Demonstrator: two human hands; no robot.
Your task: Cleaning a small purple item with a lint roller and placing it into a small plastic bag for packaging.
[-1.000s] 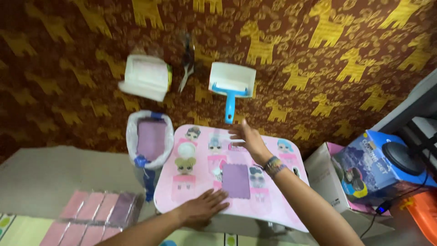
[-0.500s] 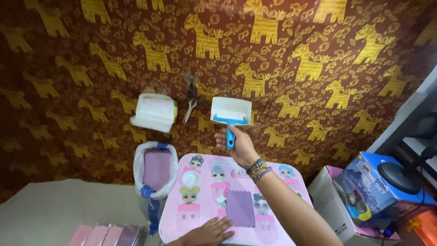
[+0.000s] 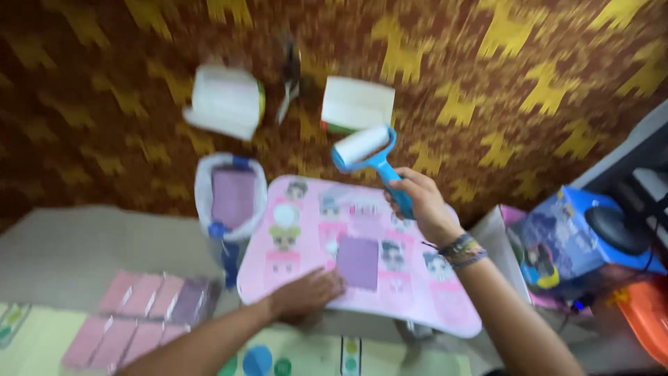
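The right hand (image 3: 419,202) is curled tight around the blue plastic handle of a white lint roller (image 3: 367,150), whose drum points up and away from the knuckles. Down to its left, the left hand (image 3: 304,296) lies flat, fingers loosely spread, on the pink cartoon-printed lap table (image 3: 292,244) (the view is blurred), fingertips touching a small purple rectangular cloth (image 3: 358,262).

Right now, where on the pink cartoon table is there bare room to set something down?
Free: the pink cartoon table's right end, right of the purple square cloth. Crowded: the near-left edge under the left hand. The right hand holds the blue-handled white roller above the far edge.
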